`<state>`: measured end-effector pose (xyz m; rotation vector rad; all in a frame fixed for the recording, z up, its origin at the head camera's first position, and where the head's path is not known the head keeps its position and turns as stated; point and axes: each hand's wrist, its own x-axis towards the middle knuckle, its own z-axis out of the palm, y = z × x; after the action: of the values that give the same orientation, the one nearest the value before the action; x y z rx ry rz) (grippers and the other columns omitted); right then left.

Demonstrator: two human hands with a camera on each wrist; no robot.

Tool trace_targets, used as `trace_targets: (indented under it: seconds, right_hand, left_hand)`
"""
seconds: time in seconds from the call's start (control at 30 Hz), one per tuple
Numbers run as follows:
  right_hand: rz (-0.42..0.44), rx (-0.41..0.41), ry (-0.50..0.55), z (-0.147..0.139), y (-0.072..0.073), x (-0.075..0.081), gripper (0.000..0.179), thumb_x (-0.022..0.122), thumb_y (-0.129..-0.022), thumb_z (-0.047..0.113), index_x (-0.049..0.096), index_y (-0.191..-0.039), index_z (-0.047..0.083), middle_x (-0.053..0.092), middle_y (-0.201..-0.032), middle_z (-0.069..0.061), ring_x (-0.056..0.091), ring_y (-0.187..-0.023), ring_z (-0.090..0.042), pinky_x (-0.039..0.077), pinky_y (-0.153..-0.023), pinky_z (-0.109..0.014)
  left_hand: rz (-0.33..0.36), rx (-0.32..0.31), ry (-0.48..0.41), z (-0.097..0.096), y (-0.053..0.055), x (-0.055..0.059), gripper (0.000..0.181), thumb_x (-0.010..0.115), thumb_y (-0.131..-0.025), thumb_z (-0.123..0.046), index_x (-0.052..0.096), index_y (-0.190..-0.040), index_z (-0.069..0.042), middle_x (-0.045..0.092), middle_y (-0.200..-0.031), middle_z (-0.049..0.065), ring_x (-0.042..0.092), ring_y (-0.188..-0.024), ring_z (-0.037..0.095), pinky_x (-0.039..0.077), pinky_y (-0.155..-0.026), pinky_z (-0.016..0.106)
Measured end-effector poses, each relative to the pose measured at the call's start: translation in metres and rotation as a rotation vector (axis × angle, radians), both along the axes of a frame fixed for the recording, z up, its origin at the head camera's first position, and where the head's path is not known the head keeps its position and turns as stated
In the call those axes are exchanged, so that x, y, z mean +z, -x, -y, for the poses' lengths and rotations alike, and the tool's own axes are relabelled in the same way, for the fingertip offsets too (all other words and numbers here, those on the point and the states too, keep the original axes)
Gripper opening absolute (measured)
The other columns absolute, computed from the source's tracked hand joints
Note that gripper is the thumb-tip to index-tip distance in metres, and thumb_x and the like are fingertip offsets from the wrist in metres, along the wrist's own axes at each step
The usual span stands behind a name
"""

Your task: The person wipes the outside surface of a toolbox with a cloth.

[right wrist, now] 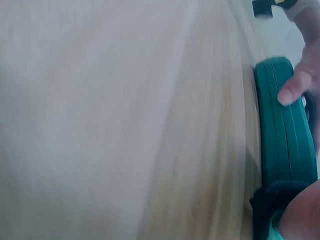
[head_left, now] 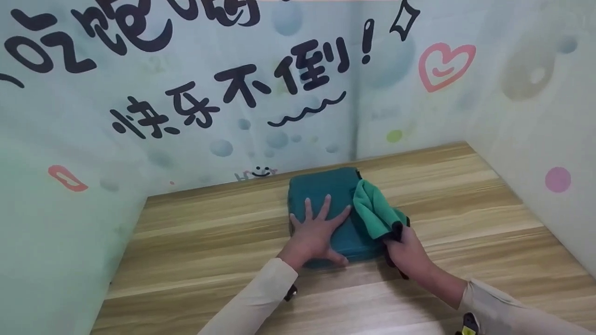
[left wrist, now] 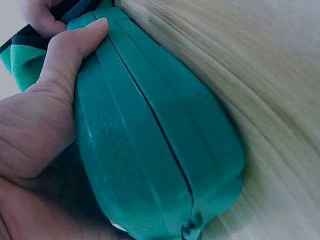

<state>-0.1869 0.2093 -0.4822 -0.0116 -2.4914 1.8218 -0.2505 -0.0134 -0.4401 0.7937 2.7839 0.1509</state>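
Note:
A teal zippered case (head_left: 321, 184) lies flat on the wooden table. My left hand (head_left: 313, 236) rests on its lid with the fingers spread, and the thumb reaches over the near edge. In the left wrist view, that thumb (left wrist: 67, 57) lies against the side of the case near the seam, and a small zipper pull (left wrist: 189, 229) shows at the corner. My right hand (head_left: 412, 253) grips a green cloth (head_left: 375, 209) with dark edging, bunched at the case's right side. Part of the cloth lies against the lid; the right fingertips are largely hidden.
The wood-grain table (head_left: 209, 246) extends to both sides of the case. A printed backdrop (head_left: 186, 158) with lettering rises behind the table, and pale side panels (head_left: 549, 139) stand left and right. Small devices sit at both wrists.

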Motion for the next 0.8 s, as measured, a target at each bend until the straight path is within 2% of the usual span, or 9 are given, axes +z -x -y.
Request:
trace_targets:
  seconds: [0.1, 0.17, 0.33, 0.47, 0.53, 0.73, 0.8]
  right_hand:
    - [0.009, -0.037, 0.027, 0.002, -0.003, 0.001, 0.040, 0.047, -0.094, -0.008, 0.043, -0.132, -0.020, 0.051, -0.121, -0.021, 0.047, -0.111, -0.031, 0.037, -0.100, -0.039]
    - [0.025, -0.047, 0.067, 0.003, -0.004, 0.001, 0.044, 0.047, -0.094, -0.008, 0.040, -0.137, -0.019, 0.051, -0.126, -0.021, 0.046, -0.114, -0.030, 0.035, -0.102, -0.037]
    - [0.052, -0.052, 0.204, 0.006, -0.008, 0.000, 0.051, 0.044, -0.094, -0.011, 0.036, -0.144, -0.016, 0.048, -0.132, -0.019, 0.045, -0.114, -0.029, 0.039, -0.094, -0.026]
    - [0.082, -0.067, 0.313, 0.008, -0.012, -0.001, 0.056, 0.043, -0.096, -0.012, 0.031, -0.150, -0.012, 0.045, -0.135, -0.019, 0.047, -0.110, -0.032, 0.045, -0.082, -0.027]
    - [0.095, -0.075, 0.345, 0.009, -0.014, 0.000, 0.058, 0.042, -0.097, -0.011, 0.029, -0.153, -0.009, 0.043, -0.139, -0.018, 0.047, -0.110, -0.030, 0.045, -0.082, -0.027]
    - [0.122, -0.087, 0.391, 0.006, -0.017, 0.002, 0.055, 0.042, -0.097, -0.010, 0.030, -0.150, -0.011, 0.049, -0.126, -0.021, 0.053, -0.074, -0.026, 0.048, -0.061, -0.030]
    - [0.125, -0.082, 0.393, 0.003, -0.016, 0.002, 0.052, 0.043, -0.097, -0.010, 0.034, -0.147, -0.011, 0.054, -0.106, -0.022, 0.050, -0.059, -0.024, 0.046, -0.053, -0.032]
  left_hand:
    - [-0.012, -0.001, 0.008, -0.001, 0.001, 0.000, 0.122, 0.084, -0.069, -0.068, 0.012, -0.163, -0.043, -0.004, -0.169, 0.011, -0.007, -0.145, 0.057, 0.014, -0.100, 0.082]
    - [-0.017, 0.001, 0.016, -0.002, 0.001, -0.001, 0.121, 0.084, -0.069, -0.068, 0.012, -0.163, -0.043, -0.004, -0.169, 0.011, -0.006, -0.145, 0.056, 0.015, -0.100, 0.082]
    - [-0.008, 0.012, 0.030, -0.001, 0.001, -0.002, 0.121, 0.084, -0.069, -0.067, 0.012, -0.163, -0.043, -0.004, -0.169, 0.010, -0.006, -0.145, 0.056, 0.015, -0.101, 0.081]
    - [-0.009, 0.013, 0.040, -0.002, 0.000, -0.002, 0.121, 0.084, -0.069, -0.067, 0.011, -0.163, -0.043, -0.004, -0.169, 0.011, -0.006, -0.145, 0.057, 0.016, -0.101, 0.081]
    - [-0.006, 0.012, 0.041, -0.002, 0.000, -0.001, 0.121, 0.084, -0.069, -0.068, 0.011, -0.163, -0.043, -0.005, -0.169, 0.011, -0.006, -0.145, 0.057, 0.015, -0.101, 0.081]
    - [-0.001, 0.011, 0.040, -0.002, -0.001, 0.001, 0.121, 0.084, -0.070, -0.067, 0.011, -0.163, -0.042, -0.006, -0.169, 0.012, -0.007, -0.144, 0.058, 0.015, -0.100, 0.082]
    - [0.002, 0.012, 0.040, -0.003, 0.000, 0.001, 0.121, 0.083, -0.070, -0.067, 0.010, -0.163, -0.042, -0.006, -0.169, 0.012, -0.007, -0.144, 0.058, 0.015, -0.100, 0.082]
